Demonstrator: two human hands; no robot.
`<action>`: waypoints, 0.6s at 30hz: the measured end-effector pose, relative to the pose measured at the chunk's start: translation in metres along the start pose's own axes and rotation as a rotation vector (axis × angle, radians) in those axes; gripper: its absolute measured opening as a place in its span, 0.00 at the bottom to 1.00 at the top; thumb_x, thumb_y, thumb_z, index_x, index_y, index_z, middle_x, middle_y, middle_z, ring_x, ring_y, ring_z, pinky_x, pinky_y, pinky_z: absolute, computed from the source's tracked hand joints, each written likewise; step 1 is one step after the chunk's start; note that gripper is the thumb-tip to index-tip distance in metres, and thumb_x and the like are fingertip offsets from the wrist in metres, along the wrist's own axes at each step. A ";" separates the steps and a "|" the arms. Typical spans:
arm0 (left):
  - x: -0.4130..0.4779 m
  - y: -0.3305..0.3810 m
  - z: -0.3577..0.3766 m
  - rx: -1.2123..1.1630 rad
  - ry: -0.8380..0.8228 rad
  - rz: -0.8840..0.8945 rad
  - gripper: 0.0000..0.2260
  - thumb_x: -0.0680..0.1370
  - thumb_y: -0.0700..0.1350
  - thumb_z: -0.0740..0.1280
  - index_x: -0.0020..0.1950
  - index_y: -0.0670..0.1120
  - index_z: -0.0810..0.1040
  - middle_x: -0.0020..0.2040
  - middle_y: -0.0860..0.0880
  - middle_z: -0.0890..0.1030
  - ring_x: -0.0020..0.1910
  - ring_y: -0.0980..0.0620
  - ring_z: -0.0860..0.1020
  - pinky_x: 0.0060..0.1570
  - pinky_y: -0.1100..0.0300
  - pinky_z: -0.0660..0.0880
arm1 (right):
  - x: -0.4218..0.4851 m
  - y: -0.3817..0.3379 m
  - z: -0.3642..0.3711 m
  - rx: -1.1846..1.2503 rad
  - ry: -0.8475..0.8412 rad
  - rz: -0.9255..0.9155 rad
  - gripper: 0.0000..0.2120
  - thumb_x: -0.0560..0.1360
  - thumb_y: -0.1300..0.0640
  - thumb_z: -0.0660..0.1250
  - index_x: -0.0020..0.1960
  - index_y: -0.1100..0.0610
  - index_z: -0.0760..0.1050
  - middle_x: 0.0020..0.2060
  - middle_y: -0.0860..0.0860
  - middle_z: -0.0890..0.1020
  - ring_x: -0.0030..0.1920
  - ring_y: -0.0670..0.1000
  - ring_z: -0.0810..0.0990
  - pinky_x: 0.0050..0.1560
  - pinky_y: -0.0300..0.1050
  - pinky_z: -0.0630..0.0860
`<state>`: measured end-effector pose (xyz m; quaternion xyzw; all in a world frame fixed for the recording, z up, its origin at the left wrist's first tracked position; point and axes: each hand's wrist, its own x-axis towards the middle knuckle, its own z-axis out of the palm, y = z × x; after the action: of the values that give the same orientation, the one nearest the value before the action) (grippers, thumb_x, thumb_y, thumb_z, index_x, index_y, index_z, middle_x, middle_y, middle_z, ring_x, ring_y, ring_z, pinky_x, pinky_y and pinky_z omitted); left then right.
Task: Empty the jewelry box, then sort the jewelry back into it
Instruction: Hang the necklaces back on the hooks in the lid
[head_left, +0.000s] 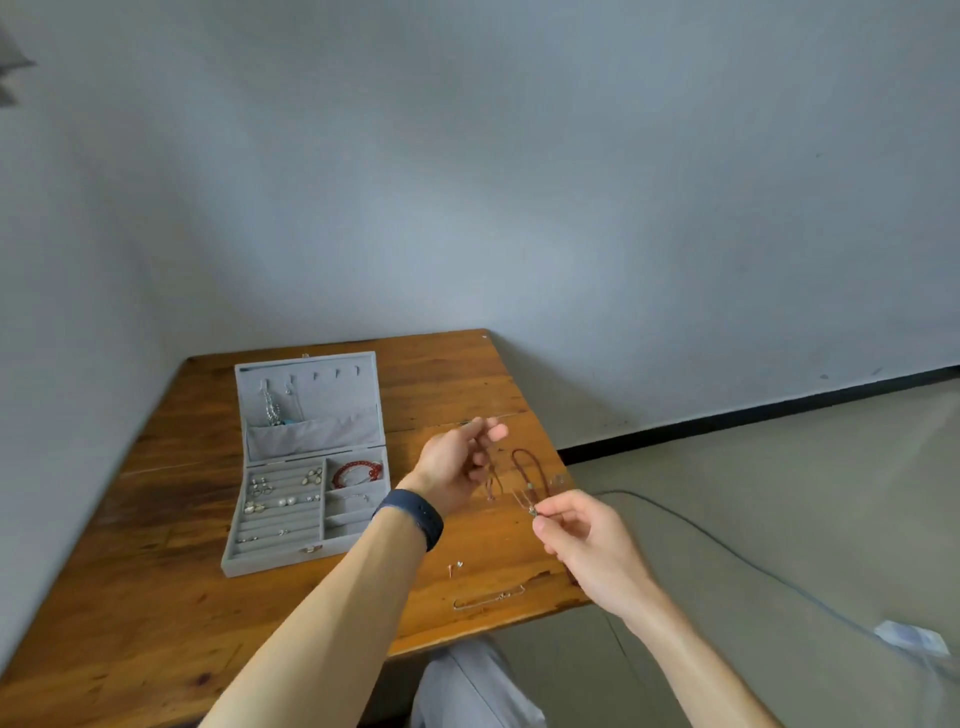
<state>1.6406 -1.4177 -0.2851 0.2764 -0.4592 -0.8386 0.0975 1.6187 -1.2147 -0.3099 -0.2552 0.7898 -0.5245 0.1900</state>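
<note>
Right hand (587, 540), lower right, pinches the pendant end of a brown necklace (525, 464); left hand (457, 462), centre frame, fingers curled, grips its cord. Jewelry box (283, 558) lies open, centre left.

Counts from where I stood:
- One wooden table (156, 571), with one grey jewelry box (311, 558) on it.
- The lid showed five hooks (315, 375) and at least two hanging necklaces (272, 408).
- The tray's right side had four compartments. There was one red bead bracelet (357, 472) in the far one and one thin silver chain (353, 498) in the next.
- The small pieces in the ring rolls (280, 501) numbered more than six, too tiny for an exact count.
- Two hands were in view, left hand (457, 467) and right hand (582, 535), with one brown cord necklace (527, 467) and one dark wristband (413, 517).
- Loose on the table were one chain bracelet (488, 598) and two tiny studs (456, 566).
- One cable (623, 491) lay on the floor.
</note>
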 end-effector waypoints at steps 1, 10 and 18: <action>0.001 0.009 -0.005 0.010 0.019 0.022 0.10 0.85 0.44 0.58 0.53 0.44 0.78 0.39 0.52 0.84 0.27 0.57 0.65 0.23 0.67 0.59 | -0.004 0.006 0.001 -0.006 0.007 0.020 0.04 0.76 0.52 0.71 0.50 0.45 0.80 0.46 0.45 0.84 0.45 0.42 0.82 0.48 0.38 0.78; -0.028 0.082 -0.118 0.263 0.288 0.220 0.08 0.84 0.44 0.60 0.52 0.45 0.78 0.45 0.49 0.86 0.29 0.57 0.68 0.30 0.64 0.62 | -0.002 0.033 0.054 -0.038 -0.068 0.054 0.02 0.76 0.51 0.72 0.48 0.45 0.80 0.44 0.43 0.84 0.47 0.42 0.82 0.52 0.41 0.79; -0.089 0.100 -0.231 0.443 0.520 0.210 0.11 0.82 0.51 0.65 0.52 0.46 0.84 0.46 0.52 0.86 0.33 0.56 0.75 0.34 0.62 0.72 | 0.043 0.020 0.113 -0.219 -0.145 -0.044 0.01 0.76 0.51 0.72 0.47 0.45 0.81 0.42 0.40 0.83 0.45 0.40 0.81 0.42 0.31 0.74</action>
<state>1.8328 -1.6026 -0.2679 0.4465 -0.6156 -0.6056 0.2343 1.6443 -1.3169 -0.3721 -0.3290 0.8208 -0.4192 0.2058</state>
